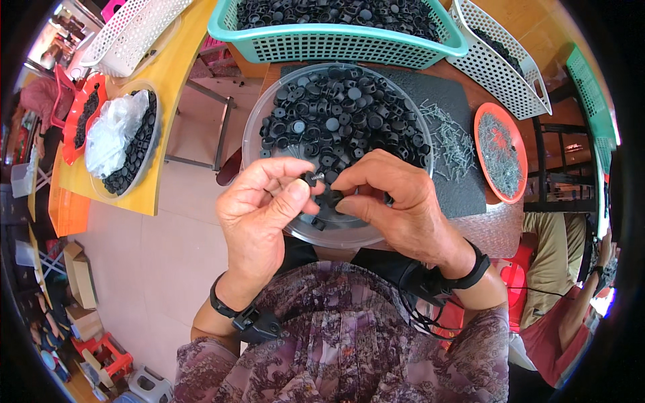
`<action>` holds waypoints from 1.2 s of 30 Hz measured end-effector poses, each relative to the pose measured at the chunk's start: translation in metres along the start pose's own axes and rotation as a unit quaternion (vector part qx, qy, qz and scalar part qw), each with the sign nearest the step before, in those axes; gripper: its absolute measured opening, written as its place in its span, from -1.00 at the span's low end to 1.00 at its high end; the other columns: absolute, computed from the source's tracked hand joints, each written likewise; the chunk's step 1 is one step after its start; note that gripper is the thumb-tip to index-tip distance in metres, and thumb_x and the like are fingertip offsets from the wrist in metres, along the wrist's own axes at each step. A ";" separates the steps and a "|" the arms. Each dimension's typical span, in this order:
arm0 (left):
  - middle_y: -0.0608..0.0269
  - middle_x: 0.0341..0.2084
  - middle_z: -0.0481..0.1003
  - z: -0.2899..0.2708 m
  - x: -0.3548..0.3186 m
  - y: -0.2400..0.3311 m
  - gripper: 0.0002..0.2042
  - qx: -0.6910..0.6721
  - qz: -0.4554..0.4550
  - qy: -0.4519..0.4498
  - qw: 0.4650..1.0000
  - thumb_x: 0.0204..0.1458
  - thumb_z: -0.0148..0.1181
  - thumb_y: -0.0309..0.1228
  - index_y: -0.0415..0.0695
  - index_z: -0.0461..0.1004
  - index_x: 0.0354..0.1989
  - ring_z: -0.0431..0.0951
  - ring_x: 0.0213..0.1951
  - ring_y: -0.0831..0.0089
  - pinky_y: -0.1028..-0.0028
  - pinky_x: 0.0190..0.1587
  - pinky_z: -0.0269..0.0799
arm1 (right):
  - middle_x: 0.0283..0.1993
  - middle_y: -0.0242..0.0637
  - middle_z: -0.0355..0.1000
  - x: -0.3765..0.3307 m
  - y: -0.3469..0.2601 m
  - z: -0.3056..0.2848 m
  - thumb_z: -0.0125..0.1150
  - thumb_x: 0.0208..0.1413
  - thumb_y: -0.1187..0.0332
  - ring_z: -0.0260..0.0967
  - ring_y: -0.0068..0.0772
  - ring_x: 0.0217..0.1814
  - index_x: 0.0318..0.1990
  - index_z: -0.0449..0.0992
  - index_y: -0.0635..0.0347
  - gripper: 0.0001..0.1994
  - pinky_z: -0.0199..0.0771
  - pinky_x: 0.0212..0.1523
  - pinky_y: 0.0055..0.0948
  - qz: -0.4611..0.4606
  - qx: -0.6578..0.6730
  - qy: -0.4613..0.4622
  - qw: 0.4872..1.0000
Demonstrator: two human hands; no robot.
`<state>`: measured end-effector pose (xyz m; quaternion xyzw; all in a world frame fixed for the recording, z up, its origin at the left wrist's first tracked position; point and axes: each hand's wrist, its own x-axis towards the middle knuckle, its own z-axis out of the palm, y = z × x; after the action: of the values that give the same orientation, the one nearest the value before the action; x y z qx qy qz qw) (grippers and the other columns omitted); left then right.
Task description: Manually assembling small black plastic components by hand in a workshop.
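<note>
My left hand [259,211] pinches a small black plastic cap [309,179] between thumb and fingers. A silver screw [318,176] sticks out of it toward the right. Close beside it, my right hand [400,195] has thumb and index finger pressed together. Dark parts lie behind those fingertips, so I cannot make out what they hold, if anything. Both hands are over the near part of a round clear tray [336,236], heaped with black plastic caps [342,107]. Loose screws [451,144] are scattered on a dark mat [463,195] right of the tray.
Right of the mat stands an orange-red plate [479,134] of screws. A teal basket [316,41] of black parts and a white basket [500,74] stand beyond the tray. On a yellow table [151,171] at left are more parts and a plastic bag [115,131]. Someone sits at right.
</note>
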<state>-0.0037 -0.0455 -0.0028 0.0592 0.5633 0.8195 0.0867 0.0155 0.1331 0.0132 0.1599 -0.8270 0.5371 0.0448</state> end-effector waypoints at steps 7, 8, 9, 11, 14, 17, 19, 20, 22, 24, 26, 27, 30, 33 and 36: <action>0.12 -0.40 0.51 0.011 -0.001 -0.003 -0.81 -0.044 -0.012 -0.010 0.999 0.02 0.16 -0.52 -0.34 0.42 -0.21 0.51 -0.47 0.50 0.58 -0.31 0.44 | -0.41 -0.40 0.41 -0.011 -0.003 0.007 0.19 -0.06 0.59 0.29 -0.70 -0.41 -0.27 0.46 0.30 -0.84 0.31 -0.39 -0.65 0.136 0.154 0.044 0.978; 0.12 -0.40 0.51 0.013 0.000 -0.003 -0.81 -0.042 -0.010 -0.012 0.999 0.02 0.16 -0.52 -0.34 0.42 -0.21 0.51 -0.47 0.50 0.58 -0.31 0.44 | -0.39 -0.39 0.41 -0.013 -0.003 0.011 0.19 -0.06 0.60 0.29 -0.69 -0.40 -0.26 0.47 0.29 -0.84 0.31 -0.39 -0.65 0.132 0.186 0.085 0.970; 0.13 -0.40 0.50 0.014 0.001 -0.004 -0.81 -0.053 -0.019 -0.006 0.998 0.02 0.15 -0.53 -0.34 0.42 -0.21 0.51 -0.46 0.50 0.57 -0.30 0.44 | -0.37 -0.39 0.41 -0.014 -0.003 0.014 0.18 -0.06 0.61 0.30 -0.67 -0.39 -0.26 0.47 0.28 -0.83 0.31 -0.39 -0.65 0.126 0.217 0.125 0.960; 0.14 -0.40 0.50 0.018 0.001 -0.007 -0.81 -0.063 -0.026 -0.002 0.998 0.02 0.15 -0.53 -0.34 0.42 -0.20 0.51 -0.44 0.50 0.57 -0.29 0.44 | -0.35 -0.38 0.41 -0.018 -0.001 0.021 0.18 -0.05 0.61 0.31 -0.66 -0.36 -0.25 0.48 0.27 -0.83 0.32 -0.38 -0.64 0.112 0.223 0.146 0.957; 0.17 -0.40 0.50 0.020 -0.002 -0.014 -0.80 -0.068 -0.024 0.003 0.997 0.03 0.15 -0.52 -0.33 0.41 -0.19 0.50 -0.38 0.51 0.55 -0.25 0.44 | -0.32 -0.36 0.40 -0.020 -0.003 0.022 0.19 -0.04 0.60 0.32 -0.65 -0.32 -0.23 0.48 0.27 -0.82 0.33 -0.36 -0.64 0.075 0.196 0.165 0.964; 0.17 -0.39 0.50 0.025 -0.004 -0.011 -0.80 -0.070 -0.011 -0.014 0.997 0.03 0.15 -0.52 -0.34 0.40 -0.19 0.51 -0.37 0.49 0.56 -0.23 0.44 | -0.31 -0.37 0.40 -0.022 0.001 0.022 0.20 -0.04 0.60 0.33 -0.64 -0.30 -0.21 0.47 0.28 -0.81 0.35 -0.33 -0.63 0.038 0.171 0.170 0.970; 0.16 -0.38 0.50 0.026 -0.005 -0.010 -0.80 -0.069 -0.016 -0.021 0.997 0.03 0.15 -0.52 -0.34 0.40 -0.19 0.51 -0.37 0.49 0.55 -0.23 0.44 | -0.30 -0.39 0.40 -0.024 0.000 0.022 0.19 -0.03 0.61 0.34 -0.62 -0.30 -0.20 0.47 0.29 -0.80 0.36 -0.31 -0.65 0.105 0.300 0.180 0.931; 0.15 -0.38 0.49 0.026 -0.005 -0.010 -0.80 -0.068 -0.020 -0.027 0.997 0.04 0.15 -0.52 -0.34 0.40 -0.19 0.51 -0.36 0.48 0.55 -0.22 0.44 | -0.30 -0.39 0.40 -0.025 0.000 0.020 0.19 -0.03 0.61 0.34 -0.62 -0.30 -0.20 0.47 0.29 -0.80 0.36 -0.31 -0.65 0.105 0.299 0.181 0.931; 0.15 -0.37 0.49 0.026 -0.005 -0.007 -0.81 -0.052 -0.001 -0.023 0.998 0.04 0.14 -0.52 -0.34 0.40 -0.19 0.52 -0.36 0.48 0.55 -0.23 0.45 | -0.26 -0.36 0.44 -0.026 0.001 0.013 0.16 -0.01 0.61 0.39 -0.60 -0.28 -0.18 0.47 0.27 -0.80 0.39 -0.31 -0.65 0.140 0.308 0.176 0.924; 0.14 -0.35 0.49 0.026 -0.006 -0.004 -0.81 -0.036 0.017 -0.019 0.999 0.04 0.14 -0.53 -0.34 0.40 -0.19 0.52 -0.36 0.48 0.55 -0.25 0.45 | -0.24 -0.33 0.46 -0.024 0.003 0.005 0.15 0.01 0.60 0.41 -0.58 -0.28 -0.17 0.47 0.26 -0.80 0.40 -0.32 -0.64 0.151 0.348 0.163 0.911; 0.13 -0.34 0.49 0.027 -0.008 -0.002 -0.82 -0.009 0.024 -0.037 0.999 0.03 0.15 -0.55 -0.34 0.40 -0.20 0.51 -0.37 0.50 0.56 -0.28 0.46 | -0.19 -0.25 0.49 -0.023 0.009 0.002 0.13 0.03 0.59 0.45 -0.55 -0.27 -0.16 0.47 0.25 -0.80 0.42 -0.34 -0.64 0.152 0.419 0.148 0.883; 0.13 -0.34 0.49 0.028 -0.009 0.000 -0.82 -0.009 0.024 -0.037 0.999 0.03 0.15 -0.55 -0.34 0.40 -0.20 0.51 -0.37 0.50 0.56 -0.28 0.46 | -0.19 -0.25 0.49 -0.023 0.009 0.001 0.13 0.03 0.59 0.45 -0.55 -0.27 -0.16 0.47 0.25 -0.80 0.42 -0.34 -0.64 0.152 0.419 0.148 0.883; 0.14 -0.33 0.49 0.032 -0.011 0.003 -0.83 0.008 0.026 -0.053 0.998 0.02 0.15 -0.57 -0.34 0.39 -0.21 0.50 -0.36 0.53 0.58 -0.29 0.46 | -0.19 -0.23 0.48 -0.021 0.009 0.002 0.12 0.02 0.60 0.45 -0.54 -0.27 -0.16 0.47 0.27 -0.80 0.41 -0.35 -0.65 0.155 0.470 0.132 0.859; 0.12 -0.40 0.49 0.035 -0.012 0.002 -0.79 0.023 0.039 -0.024 0.999 -0.02 0.19 -0.56 -0.35 0.38 -0.22 0.51 -0.43 0.47 0.53 -0.35 0.47 | -0.19 -0.22 0.48 -0.020 0.012 0.005 0.11 0.02 0.61 0.45 -0.53 -0.26 -0.15 0.47 0.28 -0.79 0.41 -0.35 -0.64 0.153 0.481 0.118 0.855; 0.13 -0.40 0.49 0.035 -0.012 0.002 -0.80 0.053 0.042 -0.023 0.997 -0.03 0.19 -0.60 -0.35 0.39 -0.22 0.51 -0.43 0.50 0.58 -0.38 0.47 | -0.18 -0.22 0.48 -0.020 0.012 0.005 0.12 0.01 0.61 0.45 -0.53 -0.26 -0.15 0.47 0.28 -0.79 0.41 -0.34 -0.63 0.151 0.492 0.119 0.849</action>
<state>0.0151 -0.0171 0.0110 0.1059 0.6013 0.7895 0.0621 0.0307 0.1375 -0.0045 -0.0304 -0.4566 0.8888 -0.0232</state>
